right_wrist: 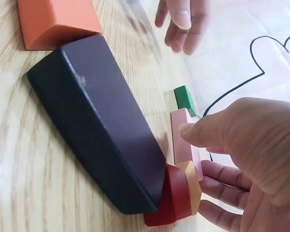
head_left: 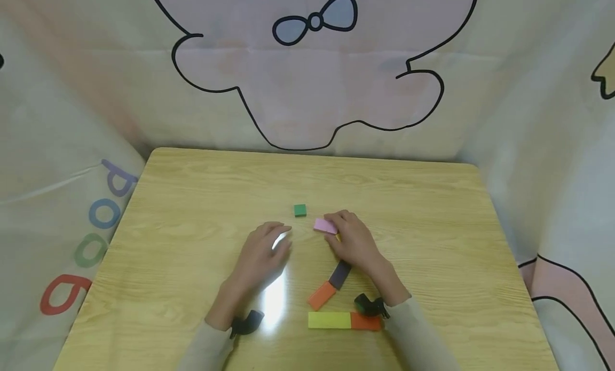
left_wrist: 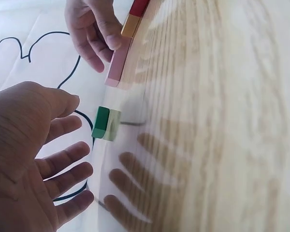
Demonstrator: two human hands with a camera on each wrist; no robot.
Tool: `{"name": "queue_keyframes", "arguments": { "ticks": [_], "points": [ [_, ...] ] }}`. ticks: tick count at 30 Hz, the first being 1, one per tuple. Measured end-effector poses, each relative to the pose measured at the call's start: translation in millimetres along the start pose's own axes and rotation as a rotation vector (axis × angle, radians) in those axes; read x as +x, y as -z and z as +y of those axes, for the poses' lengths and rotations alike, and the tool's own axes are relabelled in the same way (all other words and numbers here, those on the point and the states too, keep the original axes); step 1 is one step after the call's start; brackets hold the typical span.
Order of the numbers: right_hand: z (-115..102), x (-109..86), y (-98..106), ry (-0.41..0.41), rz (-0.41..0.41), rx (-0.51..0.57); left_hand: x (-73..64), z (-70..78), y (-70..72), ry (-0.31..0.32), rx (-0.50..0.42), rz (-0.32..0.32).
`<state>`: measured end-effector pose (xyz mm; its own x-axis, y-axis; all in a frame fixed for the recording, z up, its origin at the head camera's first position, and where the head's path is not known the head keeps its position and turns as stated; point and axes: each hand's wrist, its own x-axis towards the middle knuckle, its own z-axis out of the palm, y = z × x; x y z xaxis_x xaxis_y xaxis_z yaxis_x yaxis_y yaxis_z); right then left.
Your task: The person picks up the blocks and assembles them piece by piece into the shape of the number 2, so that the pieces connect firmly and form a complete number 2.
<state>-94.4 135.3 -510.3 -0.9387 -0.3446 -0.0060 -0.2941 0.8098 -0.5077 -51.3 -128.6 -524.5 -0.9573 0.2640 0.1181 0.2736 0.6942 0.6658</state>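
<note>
A pink block [head_left: 325, 226] lies flat on the table, its far end pointing toward a small green block [head_left: 300, 210]. My right hand [head_left: 354, 242] pinches it, thumb on the near side [right_wrist: 187, 135] and fingers behind. A yellow block [right_wrist: 189, 186] touches the pink one's other end, followed by a red block [right_wrist: 171, 198], a dark purple block [head_left: 340, 275] and an orange block [head_left: 322, 295] in a bent row. My left hand [head_left: 263, 253] hovers over the table left of the green block, fingers relaxed and apart, holding nothing.
Near the front, a yellow-green block [head_left: 329, 320] lies end to end with an orange-red block [head_left: 365, 321], partly covered by the right wrist camera [head_left: 369, 305]. The wooden table [head_left: 192, 200] meets a printed cloth [head_left: 307, 93] at its back and sides.
</note>
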Motion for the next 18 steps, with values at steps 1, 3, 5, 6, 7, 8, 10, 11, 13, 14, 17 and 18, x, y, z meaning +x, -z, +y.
{"name": "queue_keyframes", "arguments": {
  "ticks": [1, 3, 5, 6, 7, 8, 10, 11, 13, 14, 17, 18],
  "points": [
    [1.2, -0.5, 0.3, 0.000, 0.004, 0.000, 0.3, 0.0, -0.6, 0.001, -0.001, -0.005],
    [2.8, -0.9, -0.3, 0.006, 0.006, -0.001, 0.3, 0.2, -1.6, 0.002, 0.002, -0.007],
    [4.6, -0.3, -0.4, 0.008, 0.002, -0.011, 1.0, 1.3, -2.8, 0.006, 0.000, -0.005],
    [5.1, -0.2, -0.6, 0.007, 0.000, -0.014, 1.1, 1.9, -3.2, 0.008, 0.000, -0.004],
    [5.4, -0.1, -0.8, 0.004, 0.001, -0.016, 1.3, 2.6, -3.5, 0.009, -0.002, -0.004],
    [5.6, -0.3, -0.9, 0.000, 0.002, -0.018, 1.4, 3.0, -3.9, 0.009, -0.002, -0.004],
    [5.7, -0.9, -1.1, -0.008, 0.009, -0.022, 1.9, 4.2, -3.9, 0.007, -0.005, -0.005],
    [5.7, -1.4, -1.1, -0.012, 0.012, -0.021, 2.3, 4.6, -3.8, 0.008, -0.006, -0.009],
    [5.6, -2.2, -1.1, -0.014, 0.016, -0.021, 3.0, 5.5, -3.8, 0.002, -0.007, -0.009],
    [5.8, -2.6, -1.2, -0.015, 0.016, -0.020, 3.3, 5.7, -3.9, 0.001, -0.005, -0.009],
    [6.3, -3.8, -1.7, -0.016, 0.018, -0.022, 3.3, 6.5, -4.2, 0.001, -0.002, -0.014],
    [6.5, -4.2, -1.9, -0.016, 0.020, -0.022, 3.0, 6.4, -4.6, 0.000, -0.002, -0.014]
  ]
}}
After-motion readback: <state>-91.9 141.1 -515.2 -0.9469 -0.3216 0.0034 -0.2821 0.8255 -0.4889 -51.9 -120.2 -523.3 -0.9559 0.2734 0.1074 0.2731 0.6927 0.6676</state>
